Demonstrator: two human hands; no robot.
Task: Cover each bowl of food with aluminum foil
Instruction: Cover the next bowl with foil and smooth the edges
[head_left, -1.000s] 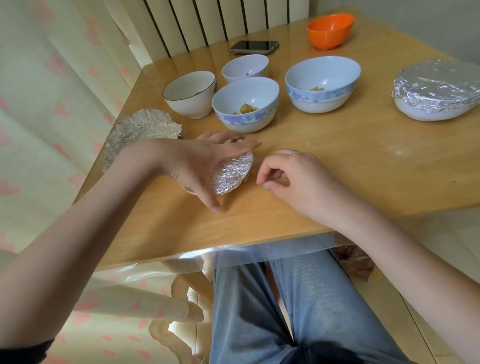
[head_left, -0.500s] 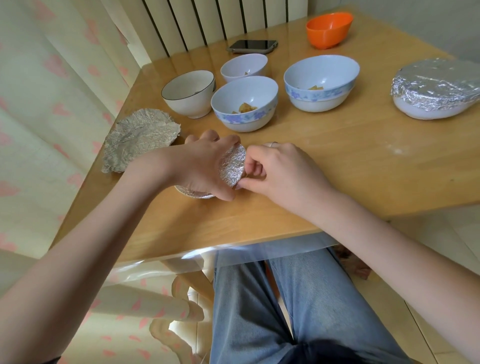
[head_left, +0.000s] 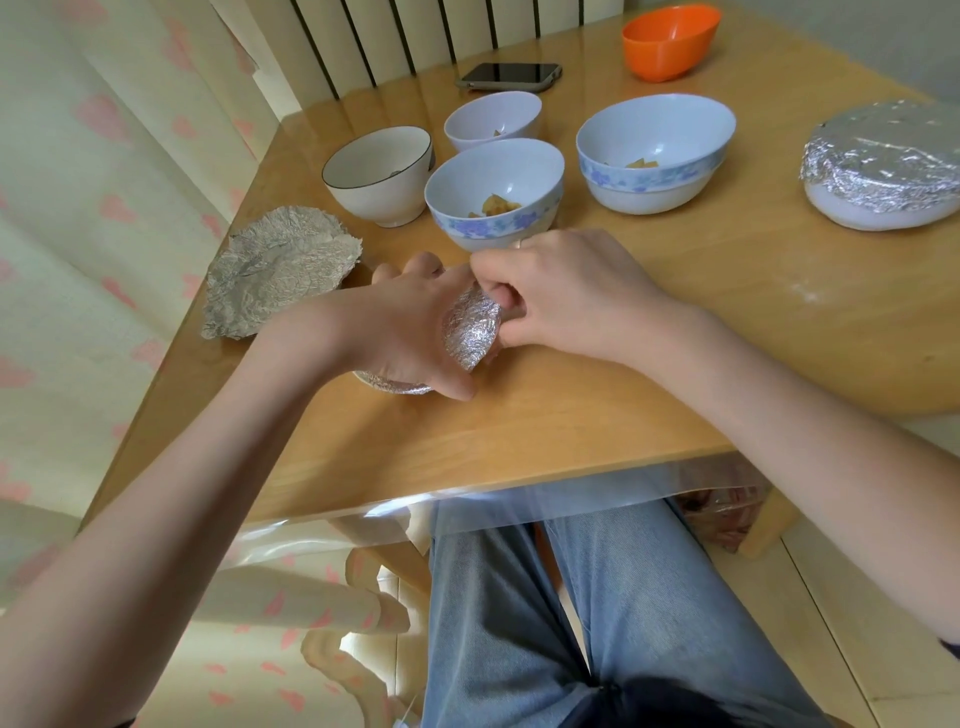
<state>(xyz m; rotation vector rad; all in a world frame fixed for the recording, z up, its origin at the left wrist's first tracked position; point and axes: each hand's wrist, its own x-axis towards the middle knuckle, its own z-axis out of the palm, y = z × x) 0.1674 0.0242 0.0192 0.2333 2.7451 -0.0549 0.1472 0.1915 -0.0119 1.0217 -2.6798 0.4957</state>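
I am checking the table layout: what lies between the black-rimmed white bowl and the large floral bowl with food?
In the head view, the nearer floral bowl stands between the black-rimmed bowl and the large floral bowl; a plain white bowl sits just behind.

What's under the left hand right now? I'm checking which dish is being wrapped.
A small foil-wrapped dish: only its lower rim and a lifted foil flap, pinched by the right hand, show. The left hand covers the rest, so its contents cannot be seen.

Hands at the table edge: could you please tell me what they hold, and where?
Left hand grips the small foil-covered dish across its top; right hand pinches its far foil edge.
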